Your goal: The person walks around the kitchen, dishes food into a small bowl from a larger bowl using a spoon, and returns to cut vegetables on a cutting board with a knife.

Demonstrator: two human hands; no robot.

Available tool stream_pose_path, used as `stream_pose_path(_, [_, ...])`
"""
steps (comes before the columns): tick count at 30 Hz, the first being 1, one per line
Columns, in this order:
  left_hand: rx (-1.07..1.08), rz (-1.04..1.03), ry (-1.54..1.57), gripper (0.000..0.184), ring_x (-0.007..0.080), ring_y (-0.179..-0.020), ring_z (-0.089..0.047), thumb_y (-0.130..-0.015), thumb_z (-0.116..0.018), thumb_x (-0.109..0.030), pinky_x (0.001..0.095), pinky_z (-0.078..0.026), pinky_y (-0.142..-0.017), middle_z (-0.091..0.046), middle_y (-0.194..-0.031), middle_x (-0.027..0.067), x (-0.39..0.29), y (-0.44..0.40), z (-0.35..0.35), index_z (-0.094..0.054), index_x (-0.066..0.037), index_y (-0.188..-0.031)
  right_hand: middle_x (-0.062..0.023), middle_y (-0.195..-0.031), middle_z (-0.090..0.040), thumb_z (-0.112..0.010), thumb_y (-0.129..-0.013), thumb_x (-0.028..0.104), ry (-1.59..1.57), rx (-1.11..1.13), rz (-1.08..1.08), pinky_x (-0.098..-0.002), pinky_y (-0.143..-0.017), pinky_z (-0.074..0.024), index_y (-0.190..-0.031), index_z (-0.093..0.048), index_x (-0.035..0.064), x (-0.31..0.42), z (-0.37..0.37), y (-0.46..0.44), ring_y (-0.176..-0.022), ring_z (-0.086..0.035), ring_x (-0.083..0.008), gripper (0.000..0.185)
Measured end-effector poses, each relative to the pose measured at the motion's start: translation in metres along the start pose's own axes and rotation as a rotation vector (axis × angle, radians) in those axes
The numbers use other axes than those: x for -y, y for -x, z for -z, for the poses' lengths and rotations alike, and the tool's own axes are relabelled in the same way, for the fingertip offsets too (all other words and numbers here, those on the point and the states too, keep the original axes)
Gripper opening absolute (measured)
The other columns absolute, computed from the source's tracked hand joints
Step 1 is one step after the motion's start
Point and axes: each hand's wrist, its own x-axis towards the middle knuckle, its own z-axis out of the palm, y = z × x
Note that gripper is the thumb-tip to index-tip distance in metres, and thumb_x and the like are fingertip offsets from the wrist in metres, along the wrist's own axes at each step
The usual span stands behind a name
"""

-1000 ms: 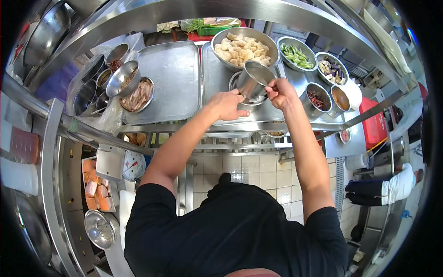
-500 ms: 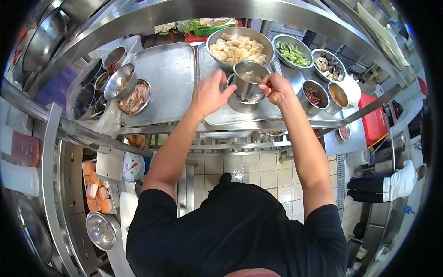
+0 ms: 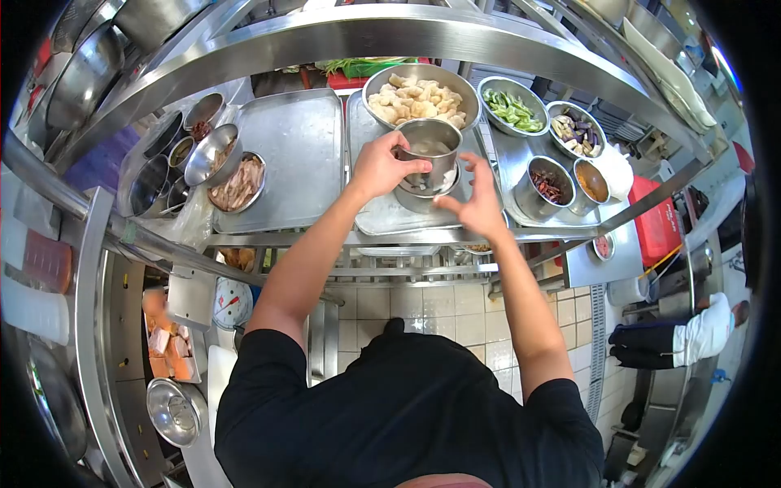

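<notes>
Over the metal tray [image 3: 377, 215], we hold a steel cup [image 3: 442, 168] with our left hand [image 3: 386, 167], thumb and fingers against its wall, above a steel container [image 3: 417, 200]; our right hand [image 3: 478, 205], loosely spread, hangs empty just beside the cup.

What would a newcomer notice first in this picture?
Probably the metal cup, upper centre, with the left hand gripping its left side and the right hand close by. Next might come the pale pieces in the large bowl behind it, and green slices further right.
</notes>
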Motion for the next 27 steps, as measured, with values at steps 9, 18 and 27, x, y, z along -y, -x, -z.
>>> stream_pose_path(9, [-0.17,0.123,-0.198,0.044,0.008,-0.064,-0.056,-0.064,-0.085,-0.032,0.0245,-0.046,-0.058,-0.063,-0.07,0.0053,-0.051,0.005,0.009,-0.052,-0.005,-0.073,-0.0165,-0.111,-0.046,-0.089,-0.052,0.022,-0.078,-0.292,0.176,-0.0386,-0.089,-0.0417,-0.104,-0.041,0.0037,-0.005,-0.042,-0.008,-0.104,-0.049,-0.0334,0.073])
stream_pose_path(18, [-0.196,0.121,-0.155,0.042,0.0085,-0.068,-0.056,-0.068,-0.082,-0.037,0.0254,-0.045,-0.064,-0.065,-0.073,0.0039,-0.053,0.008,0.021,-0.055,-0.005,-0.071,-0.0116,-0.089,-0.053,-0.079,-0.058,0.008,-0.148,-0.377,0.2,-0.0364,-0.074,-0.0453,-0.086,-0.048,0.0033,-0.008,-0.05,-0.028,-0.082,-0.054,-0.0318,0.042])
stream_pose_path(27, [-0.226,0.133,-0.121,0.041,0.0077,-0.064,-0.053,-0.07,-0.081,-0.035,0.0248,-0.044,-0.06,-0.063,-0.068,0.0026,-0.049,0.016,0.022,-0.054,-0.005,-0.069,-0.0132,-0.083,-0.054,-0.075,-0.062,0.006,-0.154,-0.295,0.127,-0.0372,-0.071,-0.0458,-0.083,-0.049,0.0031,-0.026,-0.063,-0.023,-0.078,-0.055,-0.0324,0.033])
